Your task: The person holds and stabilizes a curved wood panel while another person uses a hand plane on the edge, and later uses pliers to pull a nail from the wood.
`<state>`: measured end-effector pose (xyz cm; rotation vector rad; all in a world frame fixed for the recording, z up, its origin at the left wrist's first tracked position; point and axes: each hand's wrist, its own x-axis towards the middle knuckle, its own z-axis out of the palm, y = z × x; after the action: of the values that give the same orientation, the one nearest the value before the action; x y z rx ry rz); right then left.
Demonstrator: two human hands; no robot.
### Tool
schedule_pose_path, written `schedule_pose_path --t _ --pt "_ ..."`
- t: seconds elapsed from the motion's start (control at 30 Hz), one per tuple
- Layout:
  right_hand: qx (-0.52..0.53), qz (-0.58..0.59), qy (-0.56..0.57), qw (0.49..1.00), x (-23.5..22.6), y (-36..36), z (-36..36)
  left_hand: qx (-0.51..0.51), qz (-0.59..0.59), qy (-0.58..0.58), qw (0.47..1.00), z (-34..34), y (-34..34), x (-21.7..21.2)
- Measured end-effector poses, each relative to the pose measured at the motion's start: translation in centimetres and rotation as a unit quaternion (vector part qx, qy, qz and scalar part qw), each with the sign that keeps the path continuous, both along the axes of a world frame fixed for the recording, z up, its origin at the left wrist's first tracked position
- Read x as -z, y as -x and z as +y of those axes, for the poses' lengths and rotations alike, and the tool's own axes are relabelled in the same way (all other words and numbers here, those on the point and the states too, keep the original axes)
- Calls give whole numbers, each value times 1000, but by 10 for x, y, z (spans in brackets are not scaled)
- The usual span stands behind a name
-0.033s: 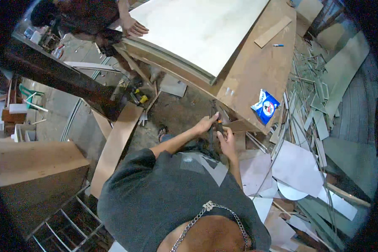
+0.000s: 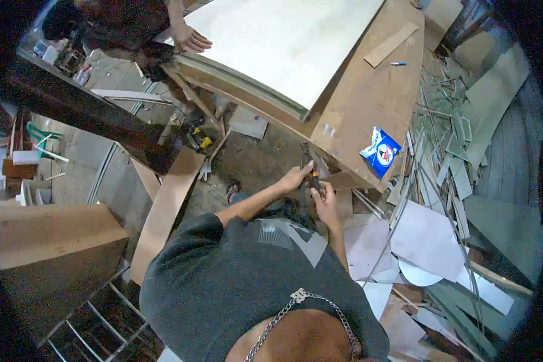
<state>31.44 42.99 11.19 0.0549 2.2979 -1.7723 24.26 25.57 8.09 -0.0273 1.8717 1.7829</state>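
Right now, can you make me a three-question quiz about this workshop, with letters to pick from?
1. Where does the blue and white packet lie?
A. on the brown workbench
B. on the floor
C. in a hand

2. What colour is the big board on the bench?
A. red
B. pale cream
C. black

3. What do the left hand and right hand do?
A. hang empty
B. grip a dark tool together
C. rest flat

A: the packet sits by the bench edge. B: the board looks pale. B: both hands close on the tool.
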Motion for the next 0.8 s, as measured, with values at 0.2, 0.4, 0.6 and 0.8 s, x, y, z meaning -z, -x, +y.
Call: schedule_pose_path --t 0.2,0.4,0.6,0.8 --pt "18 -68 -8 997 -18 -4 -4 26 -61 24 997 1 3 20" --pt "13 12 50 999 -30 -6 -13 14 -27 4 1000 5 0 21" --pt "-37 55 -32 997 -22 -3 -11 2 -16 -38 999 8 -6 1" --pt "-43 28 -53 997 -10 -3 -10 75 -23 58 995 0 -1 -7"
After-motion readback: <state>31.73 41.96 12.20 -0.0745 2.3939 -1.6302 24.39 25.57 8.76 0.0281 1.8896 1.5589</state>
